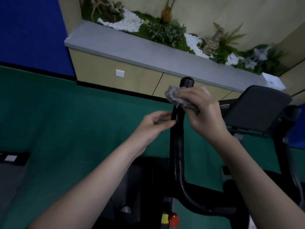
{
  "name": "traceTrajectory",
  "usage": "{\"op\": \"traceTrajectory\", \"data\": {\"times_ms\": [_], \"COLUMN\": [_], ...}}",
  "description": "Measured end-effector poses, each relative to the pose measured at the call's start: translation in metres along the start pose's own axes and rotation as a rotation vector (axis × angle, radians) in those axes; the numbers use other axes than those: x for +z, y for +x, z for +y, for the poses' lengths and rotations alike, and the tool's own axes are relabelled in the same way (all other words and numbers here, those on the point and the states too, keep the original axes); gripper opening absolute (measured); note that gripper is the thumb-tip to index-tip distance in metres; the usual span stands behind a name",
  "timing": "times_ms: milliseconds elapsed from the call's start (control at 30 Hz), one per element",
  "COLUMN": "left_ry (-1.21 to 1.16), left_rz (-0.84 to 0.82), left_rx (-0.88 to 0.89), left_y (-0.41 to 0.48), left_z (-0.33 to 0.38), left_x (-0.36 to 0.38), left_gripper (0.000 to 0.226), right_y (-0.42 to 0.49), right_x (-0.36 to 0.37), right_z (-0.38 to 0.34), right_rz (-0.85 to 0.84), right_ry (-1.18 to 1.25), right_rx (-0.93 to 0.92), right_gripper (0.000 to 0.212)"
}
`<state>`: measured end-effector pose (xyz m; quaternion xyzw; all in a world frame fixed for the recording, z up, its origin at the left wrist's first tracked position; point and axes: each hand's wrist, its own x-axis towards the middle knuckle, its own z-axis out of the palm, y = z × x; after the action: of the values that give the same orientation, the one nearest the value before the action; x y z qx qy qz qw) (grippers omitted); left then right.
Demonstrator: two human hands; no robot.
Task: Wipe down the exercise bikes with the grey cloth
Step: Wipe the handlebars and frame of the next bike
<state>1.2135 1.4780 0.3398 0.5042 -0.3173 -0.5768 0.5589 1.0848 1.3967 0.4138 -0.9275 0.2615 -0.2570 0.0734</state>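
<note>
- I see the green carpeted floor [66, 121] carrying the black exercise bike [177, 146].
- On my left, a black floor plate [13, 158] with a white square lies on it.
- A white box [272, 82] sits on the grey ledge [132, 48].

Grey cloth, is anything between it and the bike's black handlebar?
Nothing visible: the right hand holds the grey cloth straight against the handlebar near its top. Just below, the left hand pinches the handlebar, so it would likely block a downward wipe.
</note>
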Motion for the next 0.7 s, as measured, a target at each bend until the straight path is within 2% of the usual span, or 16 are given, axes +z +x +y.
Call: {"op": "traceTrajectory", "data": {"times_ms": [133, 233, 300, 500, 633, 700], "left_ry": [-0.023, -0.071, -0.115, -0.213, -0.302, -0.332], "left_rz": [0.043, 0.064, 0.092, 0.135, 0.166, 0.177], "left_rx": [0.021, 0.029, 0.034, 0.006, -0.027, -0.035], "left_y": [-0.006, -0.008, -0.009, -0.007, -0.006, -0.006], "left_z": [-0.008, -0.011, -0.014, -0.021, -0.027, -0.029], "left_x": [0.006, 0.011, 0.013, 0.018, 0.023, 0.024], "left_gripper": [0.029, 0.032, 0.032, 0.027, 0.028, 0.030], "right_y": [-0.003, 0.022, 0.045, 0.063, 0.073, 0.082], "right_x": [-0.005, -0.017, -0.020, -0.014, -0.013, -0.012], "right_z": [-0.002, 0.000, 0.004, 0.013, 0.006, 0.004], "right_rz": [-0.204, -0.184, -0.199, -0.527, -0.705, -0.737], "right_ry": [0.045, 0.054, -0.023, -0.319, -0.313, -0.303], "right_rx": [-0.105, -0.132, -0.204, -0.498, -0.543, -0.551], "right_gripper": [0.036, 0.035, 0.031, 0.021, 0.018, 0.018]}}
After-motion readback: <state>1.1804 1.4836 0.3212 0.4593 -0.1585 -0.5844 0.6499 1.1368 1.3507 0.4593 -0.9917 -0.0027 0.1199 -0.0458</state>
